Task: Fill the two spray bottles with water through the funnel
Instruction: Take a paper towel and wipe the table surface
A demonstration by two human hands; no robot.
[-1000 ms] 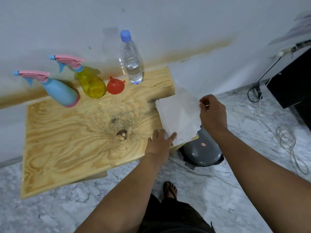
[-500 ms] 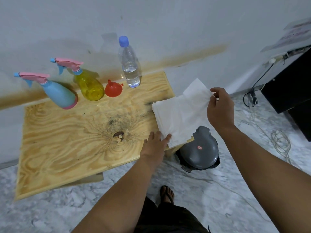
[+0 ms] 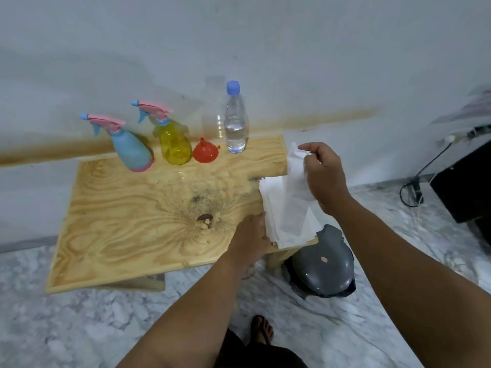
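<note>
pale stained wall (image 3: 292,49), grey marble floor (image 3: 79,328), plywood table (image 3: 127,221), black cabinet (image 3: 467,181) at right, grey bin (image 3: 322,266)

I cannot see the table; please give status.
Left hand flat on tissue stack; right hand pinching one tissue. Spray bottles, funnel untouched. Nothing blocking.

Person observed from above. Both forearms are bare from the lower frame edge to the wrists; no sleeve reaches into view. Left hand (image 3: 251,236) and right hand (image 3: 322,176): bare, with no glove, ring, watch or band visible on the exposed surfaces. Lower body: a dark garment (image 3: 263,354), black or near black, shows at the bottom edge. One foot (image 3: 262,329) is visible beneath it in an open-toed sandal with a dark strap; toes exposed.
</note>
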